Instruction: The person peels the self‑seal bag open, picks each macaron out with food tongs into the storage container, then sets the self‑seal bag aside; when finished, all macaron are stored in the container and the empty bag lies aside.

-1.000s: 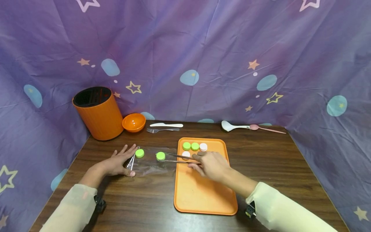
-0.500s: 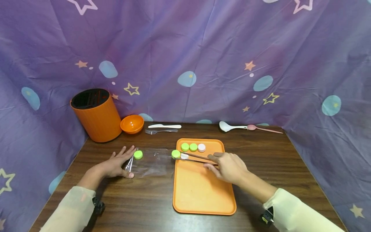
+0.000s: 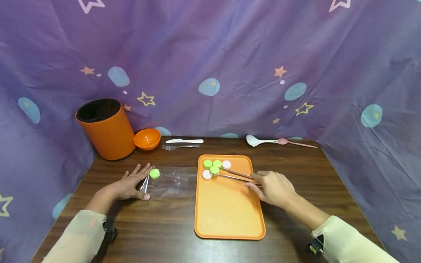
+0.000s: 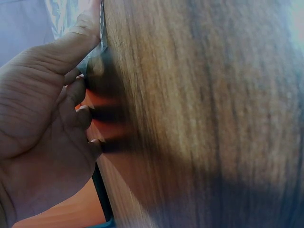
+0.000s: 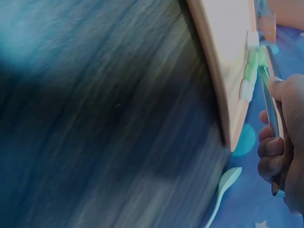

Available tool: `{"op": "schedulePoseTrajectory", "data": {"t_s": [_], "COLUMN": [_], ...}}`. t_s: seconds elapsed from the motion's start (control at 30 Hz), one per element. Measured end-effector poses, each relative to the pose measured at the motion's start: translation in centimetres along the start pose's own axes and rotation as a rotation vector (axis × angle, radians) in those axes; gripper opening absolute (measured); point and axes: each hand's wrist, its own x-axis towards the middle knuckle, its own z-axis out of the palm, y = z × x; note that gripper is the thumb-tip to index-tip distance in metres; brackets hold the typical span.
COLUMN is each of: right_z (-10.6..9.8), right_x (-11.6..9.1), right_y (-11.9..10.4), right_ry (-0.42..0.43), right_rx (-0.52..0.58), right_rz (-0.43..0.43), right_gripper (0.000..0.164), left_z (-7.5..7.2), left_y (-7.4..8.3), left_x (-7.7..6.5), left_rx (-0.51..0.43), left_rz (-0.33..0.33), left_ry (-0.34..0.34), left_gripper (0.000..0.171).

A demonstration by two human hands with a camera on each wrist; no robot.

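My right hand grips metal tongs over the upper part of the orange tray. At their tips is a green disc, shaped like a small bottle cap. It overlaps the discs around it in the head view: two green discs and a white disc in the back row, another white disc before them. My left hand rests with spread fingers on the left end of a clear plastic bag. Beside those fingers, a single green disc lies at the bag.
Behind the bag stand an orange knife block and an orange bowl. A white knife and a fork lie near the curtain. Further right are a white ladle and a pink spoon.
The tongs have carried one green disc rightward from the bag to the discs on the tray. My right hand has shifted right; my left hand stays on the bag.
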Motion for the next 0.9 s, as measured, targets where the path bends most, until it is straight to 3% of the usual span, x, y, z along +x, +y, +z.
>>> {"op": "schedulePoseTrajectory", "data": {"t_s": [0.3,0.63,0.9], "right_z": [0.8,1.2,0.8], "right_x": [-0.9,-1.2,-1.3], "right_y": [0.4,0.4,0.3], "right_ry": [-0.026,-0.062,-0.085], "right_rx": [0.003,-0.001,-0.006], "right_rz": [0.017,0.04,0.062], "right_gripper": [0.026,0.027,0.031], "left_z": [-0.8,-0.2,-0.1], "left_y": [2.8,0.0,-0.3], "left_x": [-1.2,0.2,0.3], "left_rx": [-0.003,-0.002,0.005], "left_rz": [-0.017,-0.021,-0.005], "left_ry": [-0.031,-0.016,-0.005], "left_gripper": [0.127,0.136,0.136]}}
